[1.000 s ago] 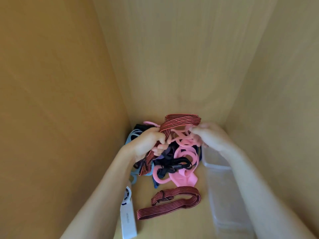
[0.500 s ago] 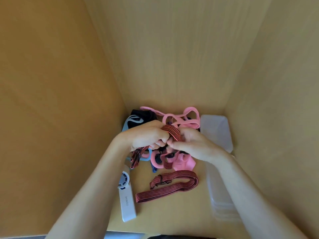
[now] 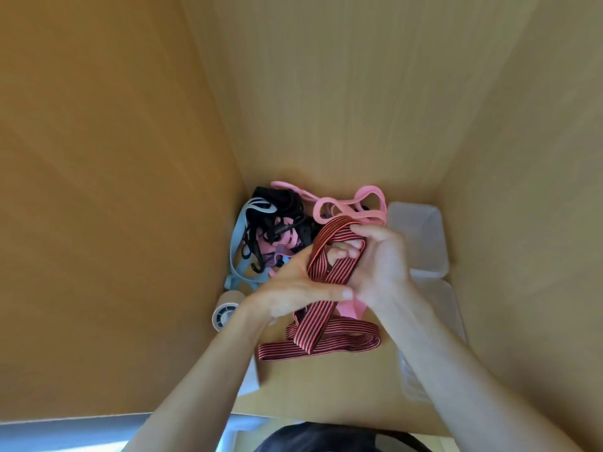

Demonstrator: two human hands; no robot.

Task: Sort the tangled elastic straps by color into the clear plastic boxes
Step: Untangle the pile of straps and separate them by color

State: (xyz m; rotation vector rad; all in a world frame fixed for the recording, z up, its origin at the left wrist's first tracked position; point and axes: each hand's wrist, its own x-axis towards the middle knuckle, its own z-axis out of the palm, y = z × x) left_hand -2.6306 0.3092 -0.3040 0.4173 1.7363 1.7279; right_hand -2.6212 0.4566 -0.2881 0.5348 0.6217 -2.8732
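Fingers [image 3: 354,246] of the right hand [image 3: 380,269]: curled round a loop of one red-and-black striped strap [image 3: 329,256], the fingertips showing through the loop. Fingers [image 3: 295,261] of the left hand [image 3: 293,290]: closed on the same striped strap from the other side, thumb laid across the band, the two hands touching at the thumb. Striped strap: held above the tabletop [image 3: 326,386] in front of the person, its lower end hanging down below the left hand. Second striped strap [image 3: 342,342]: same colours, lying flat in a long folded loop on the tabletop under the hands; the hanging end of the held strap crosses over it. Tangled pile [image 3: 280,236]: at the back left corner, beyond the hands, made up of pink straps [image 3: 339,203], black straps [image 3: 284,200] with hooks, and a light blue strap [image 3: 236,252] along its left edge. Far clear box [image 3: 424,236]: plastic, at the back right, just beside the pink straps, behind the right hand. Near clear box [image 3: 447,308]: plastic, just in front of the far one, along the right wall, partly covered by the right forearm. White device [image 3: 225,313] with a round grille: on the tabletop at the left, partly under the left wrist, near the blue strap. Wooden walls [image 3: 114,190]: enclosing the tabletop at left, back and right.
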